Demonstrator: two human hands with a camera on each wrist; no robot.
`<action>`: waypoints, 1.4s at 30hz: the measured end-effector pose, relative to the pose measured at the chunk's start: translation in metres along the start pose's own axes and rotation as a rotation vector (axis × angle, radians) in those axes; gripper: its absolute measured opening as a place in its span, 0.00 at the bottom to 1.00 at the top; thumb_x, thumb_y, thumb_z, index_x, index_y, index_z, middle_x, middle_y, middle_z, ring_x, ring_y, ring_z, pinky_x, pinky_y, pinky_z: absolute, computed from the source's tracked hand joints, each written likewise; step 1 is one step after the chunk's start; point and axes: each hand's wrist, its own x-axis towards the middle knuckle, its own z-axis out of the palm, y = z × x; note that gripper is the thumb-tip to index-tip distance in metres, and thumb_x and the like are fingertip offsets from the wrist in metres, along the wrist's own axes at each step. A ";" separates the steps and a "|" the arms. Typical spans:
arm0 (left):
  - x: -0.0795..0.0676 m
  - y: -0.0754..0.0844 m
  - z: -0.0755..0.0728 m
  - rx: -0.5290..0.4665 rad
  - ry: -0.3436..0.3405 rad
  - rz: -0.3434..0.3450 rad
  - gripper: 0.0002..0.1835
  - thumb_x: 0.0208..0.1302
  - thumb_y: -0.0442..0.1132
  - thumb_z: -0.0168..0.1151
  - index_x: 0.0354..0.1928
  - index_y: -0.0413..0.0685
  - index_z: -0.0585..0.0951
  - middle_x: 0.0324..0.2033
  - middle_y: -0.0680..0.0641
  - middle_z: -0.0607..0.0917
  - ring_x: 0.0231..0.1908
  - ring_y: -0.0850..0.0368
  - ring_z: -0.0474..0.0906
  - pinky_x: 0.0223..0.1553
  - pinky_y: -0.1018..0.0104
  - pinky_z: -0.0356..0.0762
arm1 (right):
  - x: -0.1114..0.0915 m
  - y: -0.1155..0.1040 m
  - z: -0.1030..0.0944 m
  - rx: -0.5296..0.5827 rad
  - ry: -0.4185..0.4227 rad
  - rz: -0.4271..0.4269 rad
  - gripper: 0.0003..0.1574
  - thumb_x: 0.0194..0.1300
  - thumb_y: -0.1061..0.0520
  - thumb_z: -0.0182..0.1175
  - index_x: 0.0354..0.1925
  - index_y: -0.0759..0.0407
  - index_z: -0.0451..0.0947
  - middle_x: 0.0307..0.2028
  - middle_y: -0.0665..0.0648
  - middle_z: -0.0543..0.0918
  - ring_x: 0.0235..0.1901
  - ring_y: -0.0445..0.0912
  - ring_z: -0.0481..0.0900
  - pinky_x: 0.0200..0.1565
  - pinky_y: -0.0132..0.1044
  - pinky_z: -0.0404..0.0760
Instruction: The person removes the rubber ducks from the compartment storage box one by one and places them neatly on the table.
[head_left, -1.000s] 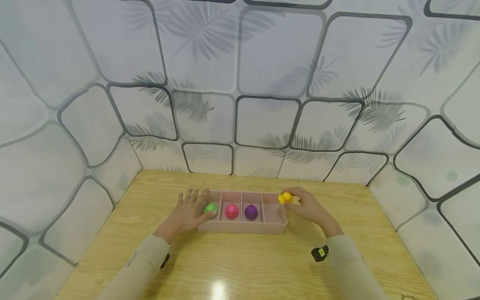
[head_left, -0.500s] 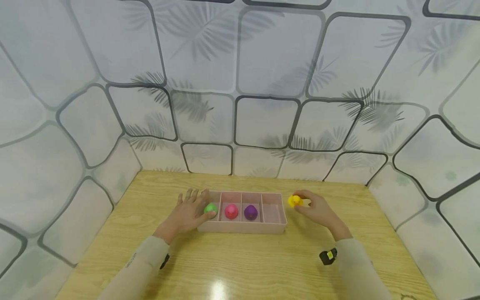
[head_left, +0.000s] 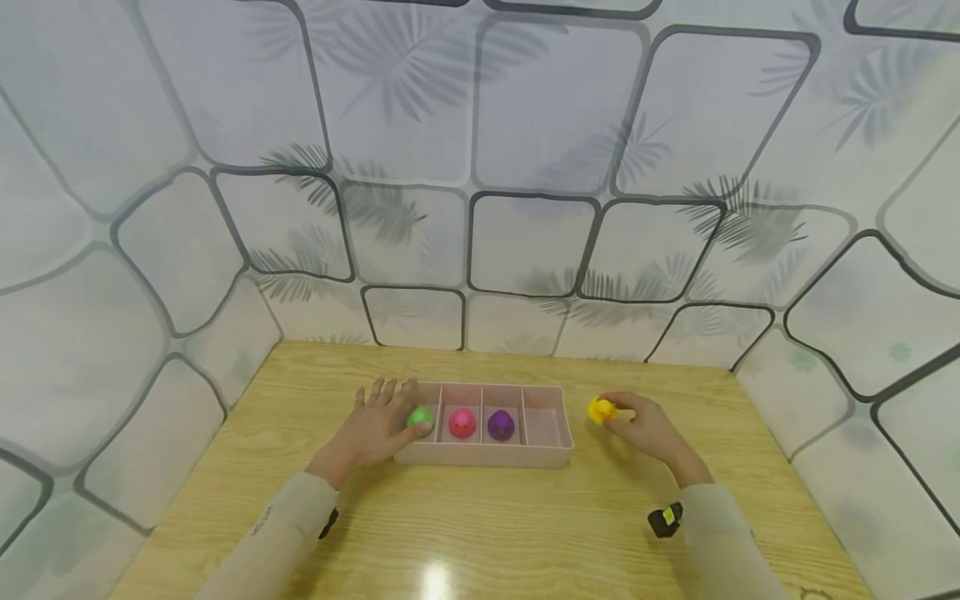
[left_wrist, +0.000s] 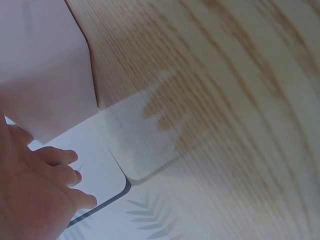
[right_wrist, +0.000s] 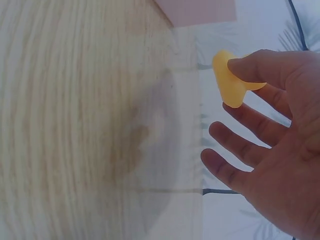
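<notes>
My right hand [head_left: 651, 428] pinches a yellow rubber duck [head_left: 602, 410] between thumb and fingertips, to the right of a pink four-part box and apart from it. In the right wrist view the thumb lies across the yellow duck [right_wrist: 229, 82] while the other fingers stay loosely spread. My left hand [head_left: 367, 429] rests at the left end of the box [head_left: 480, 456], fingers spread and straight, thumb reaching over the front rim. A green duck [head_left: 420, 419] sits in the leftmost compartment, partly behind that thumb. A pink duck [head_left: 462, 423] and a purple duck [head_left: 501, 426] occupy the two middle compartments.
The box stands on a wood-grain table [head_left: 480, 533]. Patterned cloth walls [head_left: 540, 242] enclose the table at the back and both sides. A small black device [head_left: 664, 520] is at the right wrist.
The right hand has lifted the yellow duck away from the box's right compartment and moved it rightward and slightly nearer. My left hand stays at the box's left end.
</notes>
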 end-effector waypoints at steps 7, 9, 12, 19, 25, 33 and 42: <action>0.000 -0.002 0.002 0.006 0.015 0.007 0.50 0.74 0.70 0.51 0.85 0.46 0.54 0.78 0.25 0.60 0.79 0.21 0.48 0.75 0.19 0.41 | -0.004 0.007 0.002 0.011 -0.002 0.022 0.27 0.72 0.57 0.66 0.65 0.66 0.79 0.62 0.72 0.83 0.61 0.71 0.79 0.58 0.68 0.81; 0.000 -0.002 0.003 0.007 0.021 0.010 0.49 0.74 0.70 0.51 0.85 0.46 0.54 0.78 0.25 0.60 0.79 0.21 0.49 0.75 0.19 0.42 | -0.005 0.009 0.003 0.014 -0.002 0.029 0.27 0.71 0.57 0.66 0.64 0.66 0.79 0.61 0.72 0.83 0.61 0.71 0.79 0.57 0.68 0.81; 0.000 -0.001 0.003 0.002 0.021 0.010 0.49 0.75 0.70 0.51 0.85 0.46 0.54 0.78 0.25 0.60 0.79 0.21 0.49 0.75 0.19 0.41 | -0.005 0.013 0.005 0.014 -0.006 0.039 0.27 0.72 0.58 0.66 0.65 0.66 0.79 0.62 0.72 0.83 0.61 0.71 0.78 0.58 0.68 0.81; 0.000 0.000 0.003 0.000 0.011 0.007 0.49 0.75 0.70 0.51 0.85 0.46 0.54 0.78 0.25 0.60 0.79 0.21 0.48 0.75 0.19 0.41 | -0.004 0.022 0.012 -0.009 0.005 0.039 0.28 0.70 0.58 0.66 0.65 0.68 0.79 0.60 0.73 0.84 0.59 0.71 0.80 0.59 0.68 0.80; 0.001 -0.001 0.003 0.008 0.004 -0.002 0.50 0.75 0.70 0.50 0.85 0.47 0.53 0.79 0.26 0.59 0.80 0.22 0.48 0.75 0.20 0.40 | -0.005 0.021 0.014 -0.007 0.007 0.070 0.27 0.68 0.60 0.67 0.63 0.68 0.80 0.57 0.73 0.85 0.59 0.70 0.81 0.61 0.67 0.79; 0.000 0.000 0.001 0.001 0.002 0.000 0.49 0.75 0.70 0.51 0.85 0.47 0.53 0.78 0.25 0.60 0.79 0.21 0.48 0.75 0.19 0.41 | -0.005 0.017 0.017 -0.020 -0.006 0.107 0.27 0.67 0.60 0.67 0.63 0.68 0.79 0.59 0.73 0.84 0.62 0.72 0.79 0.64 0.69 0.75; 0.000 0.001 0.001 0.001 -0.001 0.000 0.49 0.75 0.70 0.51 0.85 0.48 0.53 0.79 0.26 0.59 0.80 0.21 0.48 0.75 0.19 0.40 | -0.006 0.014 0.018 -0.050 -0.010 0.108 0.26 0.68 0.59 0.68 0.62 0.66 0.80 0.59 0.72 0.84 0.62 0.72 0.79 0.64 0.70 0.75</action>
